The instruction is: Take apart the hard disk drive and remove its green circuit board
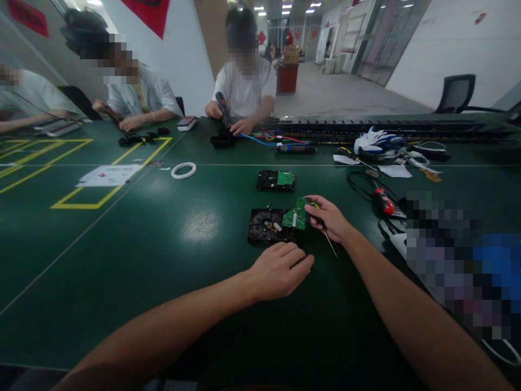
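Head cam: green PCB [294, 218] partly behind R fingers [319, 200] (screwdriver [326, 232] too).

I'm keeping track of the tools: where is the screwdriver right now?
In the head view, right of centre: the screwdriver is in the right hand, just right of the green circuit board that hand holds.

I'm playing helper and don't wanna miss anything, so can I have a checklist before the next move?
1. Green board held in the right hand: ok.
2. Screwdriver held there too: ok.
3. Near drive lying flat on the table: ok.
4. Far drive apart from it: ok.
5. Left hand empty: cannot tell, fingers curled under.
6. Green board clear of near drive: cannot tell, they overlap in view.
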`<state>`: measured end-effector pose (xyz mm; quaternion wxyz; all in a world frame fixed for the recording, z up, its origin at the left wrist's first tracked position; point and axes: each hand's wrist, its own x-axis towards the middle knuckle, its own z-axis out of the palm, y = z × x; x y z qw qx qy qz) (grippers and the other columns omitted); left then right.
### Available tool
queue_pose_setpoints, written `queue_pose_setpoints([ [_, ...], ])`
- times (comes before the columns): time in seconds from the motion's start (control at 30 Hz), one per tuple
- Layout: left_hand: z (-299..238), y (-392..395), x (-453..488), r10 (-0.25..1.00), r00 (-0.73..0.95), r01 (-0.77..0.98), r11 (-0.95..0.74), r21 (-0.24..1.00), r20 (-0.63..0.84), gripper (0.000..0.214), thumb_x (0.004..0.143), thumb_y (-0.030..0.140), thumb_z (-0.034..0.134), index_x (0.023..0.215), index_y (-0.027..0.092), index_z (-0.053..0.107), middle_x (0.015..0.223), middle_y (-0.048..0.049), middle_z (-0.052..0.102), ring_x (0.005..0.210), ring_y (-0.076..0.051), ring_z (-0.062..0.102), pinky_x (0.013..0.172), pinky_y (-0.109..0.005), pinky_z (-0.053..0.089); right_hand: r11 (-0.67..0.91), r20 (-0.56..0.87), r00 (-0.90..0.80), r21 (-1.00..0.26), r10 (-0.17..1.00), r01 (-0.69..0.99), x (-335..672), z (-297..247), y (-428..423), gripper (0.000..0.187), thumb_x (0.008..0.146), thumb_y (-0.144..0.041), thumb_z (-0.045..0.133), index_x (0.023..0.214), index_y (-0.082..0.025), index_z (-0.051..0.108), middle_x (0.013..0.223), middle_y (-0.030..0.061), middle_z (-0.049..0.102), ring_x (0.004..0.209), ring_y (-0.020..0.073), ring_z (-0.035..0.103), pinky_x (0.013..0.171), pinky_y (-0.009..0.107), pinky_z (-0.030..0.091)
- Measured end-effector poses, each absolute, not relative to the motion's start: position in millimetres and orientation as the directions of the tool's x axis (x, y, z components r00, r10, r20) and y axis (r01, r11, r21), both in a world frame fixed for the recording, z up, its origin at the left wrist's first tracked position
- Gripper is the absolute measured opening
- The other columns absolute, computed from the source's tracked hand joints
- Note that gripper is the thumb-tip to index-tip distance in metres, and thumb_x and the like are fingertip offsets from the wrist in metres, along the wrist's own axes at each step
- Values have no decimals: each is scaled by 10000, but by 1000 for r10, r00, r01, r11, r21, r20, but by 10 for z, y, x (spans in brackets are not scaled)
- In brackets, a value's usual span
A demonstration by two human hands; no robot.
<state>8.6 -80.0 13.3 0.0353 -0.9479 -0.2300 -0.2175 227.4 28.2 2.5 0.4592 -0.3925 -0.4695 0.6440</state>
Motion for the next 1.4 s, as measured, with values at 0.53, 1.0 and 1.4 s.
queue_pose_setpoints([
  [0.53,104,-396,-406,666,449,745,-647,162,595,411,947,515,628,1184,180,643,1090,-120,726,985,-266,672,839,-419,543,-177,-94,-408,-969,908,-172,2196,60,196,500,832,-344,822,1273,-266,597,633,-85,517,429,44,377,339,125,215],
  [1.0,-9,-432,-288,730,478,766,-618,175,487,407,983,464,617,1303,214,612,1181,-112,707,1109,-301,619,925,-467,491,-177,-88,-421,-968,903,-177,2192,44,204,460,816,-338,835,1227,-256,646,727,-48,553,486,54,415,364,162,229],
  [1.4,-13,-427,-296,724,482,758,-627,180,493,395,976,426,640,1296,196,610,1174,-110,688,1084,-293,613,901,-452,505,-120,-31,-410,-974,912,-193,2177,33,206,427,818,-283,825,1217,-260,672,774,-39,542,534,64,427,405,187,272],
])
